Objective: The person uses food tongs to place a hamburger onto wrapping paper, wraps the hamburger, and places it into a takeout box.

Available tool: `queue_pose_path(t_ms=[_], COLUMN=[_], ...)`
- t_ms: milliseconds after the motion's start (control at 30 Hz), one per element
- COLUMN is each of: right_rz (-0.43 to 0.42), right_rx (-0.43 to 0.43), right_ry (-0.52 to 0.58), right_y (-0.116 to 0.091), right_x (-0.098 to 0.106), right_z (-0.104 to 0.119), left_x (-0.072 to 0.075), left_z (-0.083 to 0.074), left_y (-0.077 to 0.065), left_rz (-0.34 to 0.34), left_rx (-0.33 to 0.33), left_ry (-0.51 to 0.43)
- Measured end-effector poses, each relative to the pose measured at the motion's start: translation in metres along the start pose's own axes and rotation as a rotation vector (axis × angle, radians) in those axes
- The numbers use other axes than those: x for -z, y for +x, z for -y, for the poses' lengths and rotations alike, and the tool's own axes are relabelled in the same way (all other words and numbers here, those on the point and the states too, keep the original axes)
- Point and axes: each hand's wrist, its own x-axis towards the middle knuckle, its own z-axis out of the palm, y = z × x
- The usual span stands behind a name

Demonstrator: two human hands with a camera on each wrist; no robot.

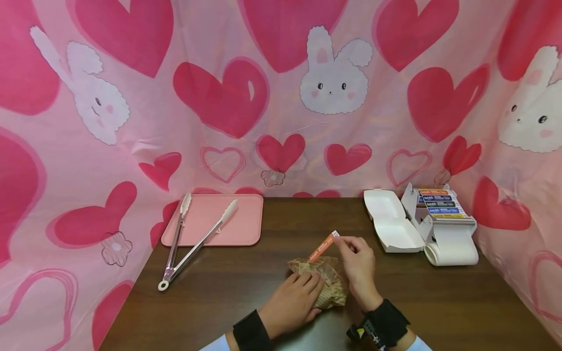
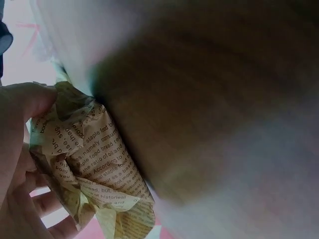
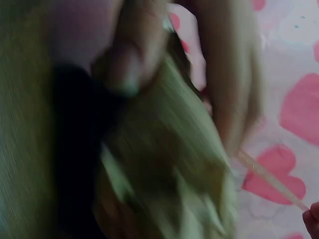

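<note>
Fingers (image 1: 347, 242) of the right hand (image 1: 357, 268) pinch one end of an orange sticker (image 1: 323, 246). The sticker is a thin strip. It slants down to the left from those fingers, and its low end meets the top of a wrapped bundle (image 1: 324, 282). The bundle is wrapped in tan paper with printed words on it. It sits on the brown surface (image 1: 439, 302) in the lower middle of the head view, right between the two hands.

The left hand (image 1: 291, 302) rests on the left side of the bundle. Its fingers lie flat on the paper and press it down. In the left wrist view the crinkled paper (image 2: 94, 169) sits against this hand (image 2: 17, 164) in the lower left of the frame. The right wrist view is very blurry, so little can be told from it.

Farther out, metal tongs (image 1: 193, 241) lie in the left part of the head view. Their white tips rest on a pink tray (image 1: 246, 219), and their ring end lies on the surface. On the right side sits an open white box (image 1: 391, 224). Just beside it is a roll of stickers (image 1: 448, 229) with colored labels on top. A pink cloth (image 1: 281, 97) with hearts and bunnies hangs all around.
</note>
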Motion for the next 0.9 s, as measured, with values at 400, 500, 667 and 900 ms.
queue_pose_path(t_ms=[400,500,667,900], right_rz=[-0.093,-0.107,-0.139,-0.127], right_rx=[0.272,0.268,0.236,0.226], right_ry=[-0.184,-0.211,-0.242,-0.277], right_y=[-0.022,-0.023,-0.022,-0.024], right_x=[-0.025,-0.023,-0.019,-0.017], right_z=[-0.019,-0.024,-0.029,-0.037], left_x=[-0.003,-0.003,-0.001,0.001], left_z=[-0.004,-0.004,-0.002,0.000], left_y=[0.004,0.004,0.005,0.004], left_rz=[-0.024,-0.028,-0.026,-0.018], left_rx=[0.031,0.037,0.052,0.056], left_ry=[0.019,0.000,-0.025,-0.039])
